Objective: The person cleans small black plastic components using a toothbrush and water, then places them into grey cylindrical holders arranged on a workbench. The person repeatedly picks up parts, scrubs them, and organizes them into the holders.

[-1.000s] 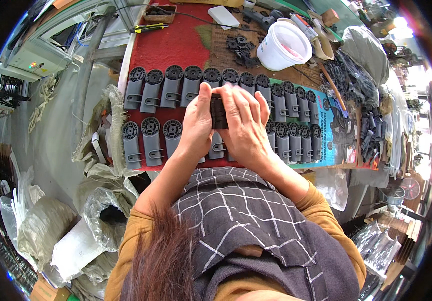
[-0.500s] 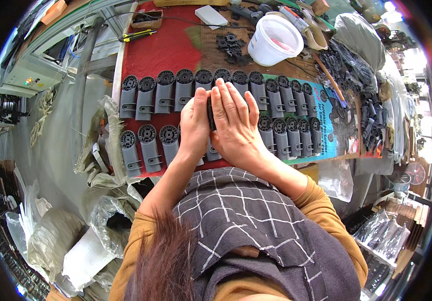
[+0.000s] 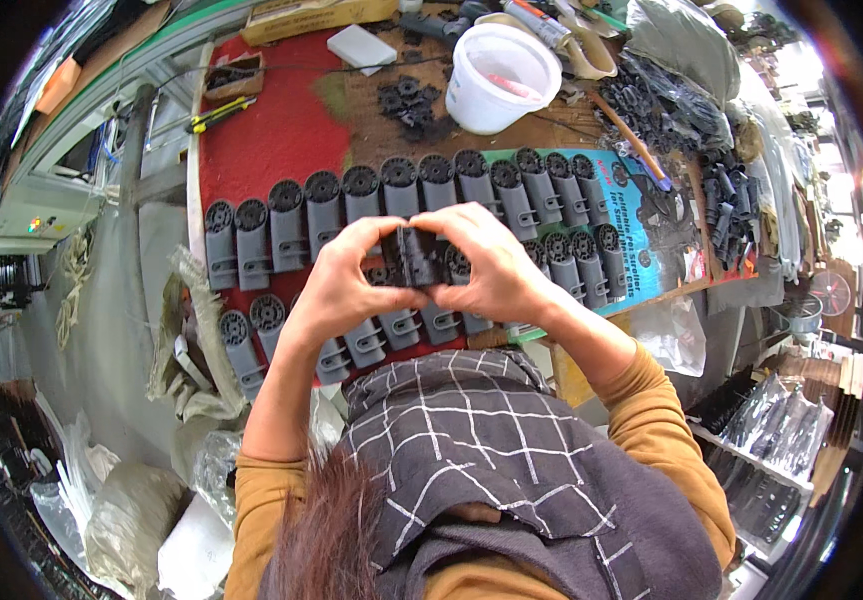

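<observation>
Over the two rows of parts, my left hand (image 3: 333, 285) and my right hand (image 3: 501, 268) hold a block-like black plastic piece (image 3: 419, 256) between them. My fingers curl over its top edge while both thumbs press from the near side. A light line runs down its middle; whether it is one part or two pressed together, I cannot tell. Beneath and around my hands stand grey plastic tube-shaped parts (image 3: 288, 222) with round, dark, slotted ends and small side clips. My hands and forearms hide some in the nearer row (image 3: 242, 352).
A white bucket (image 3: 496, 85) and a pile of small black parts (image 3: 409, 105) lie farther back, near a white box (image 3: 361, 46). At left back is a yellow cutter (image 3: 221, 115). A wooden-handled tool (image 3: 626, 135) and a heap of black parts (image 3: 671, 105) lie right.
My hands, earlier laid flat together over the black piece, now curl around its sides and show it. The view has shifted, so the table's contents sit farther left.
</observation>
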The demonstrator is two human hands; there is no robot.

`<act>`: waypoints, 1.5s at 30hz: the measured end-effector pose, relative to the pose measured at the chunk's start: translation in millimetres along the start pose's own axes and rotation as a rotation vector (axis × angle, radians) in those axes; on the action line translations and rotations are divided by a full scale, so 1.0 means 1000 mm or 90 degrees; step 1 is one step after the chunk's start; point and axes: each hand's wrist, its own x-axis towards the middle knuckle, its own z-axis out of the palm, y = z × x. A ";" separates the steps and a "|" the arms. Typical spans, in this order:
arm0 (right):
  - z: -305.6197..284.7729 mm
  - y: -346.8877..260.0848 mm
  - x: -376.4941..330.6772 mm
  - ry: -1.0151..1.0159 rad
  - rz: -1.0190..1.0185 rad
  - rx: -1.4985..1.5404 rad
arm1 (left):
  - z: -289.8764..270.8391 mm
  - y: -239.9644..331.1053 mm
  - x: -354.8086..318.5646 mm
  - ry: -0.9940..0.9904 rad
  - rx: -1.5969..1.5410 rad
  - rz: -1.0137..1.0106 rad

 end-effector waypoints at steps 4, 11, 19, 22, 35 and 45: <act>-0.015 0.025 0.006 -0.154 0.037 0.069 | 0.000 -0.008 0.016 -0.050 0.072 0.002; -0.112 0.177 0.110 0.100 0.342 -0.220 | 0.027 -0.039 0.037 0.037 -0.145 -0.168; -0.117 0.293 0.160 -0.148 0.280 -0.455 | 0.039 -0.058 0.061 0.099 -0.413 -0.207; -0.121 0.289 0.166 -0.326 0.326 -0.415 | 0.036 -0.062 0.067 0.126 -0.367 -0.236; -0.182 0.213 0.085 -0.105 0.402 0.037 | 0.030 -0.023 0.119 0.236 -0.008 -0.107; -0.087 0.064 -0.024 0.083 0.287 0.218 | 0.031 0.013 0.118 0.264 0.337 0.178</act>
